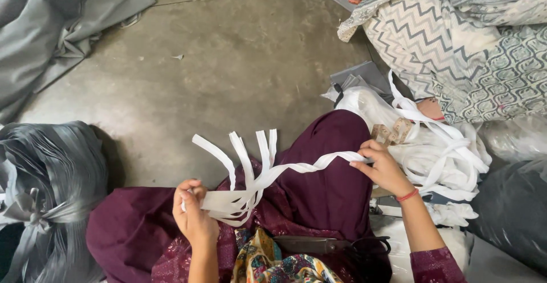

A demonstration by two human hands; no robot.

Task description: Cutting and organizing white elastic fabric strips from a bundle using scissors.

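Head view: a seated person in maroon clothing works over a concrete floor.
Left hand: closed around a bundle of white fabric strips, their loose ends fanning up just above the fist.
Right hand: well apart from the left, fingers pinched on one twisted strip stretched between both hands.
Beside the right hand: a heap of white strips and patterned cloth.
Below the hands: scissors on the lap.
Beyond the left hand: a tied grey bag.
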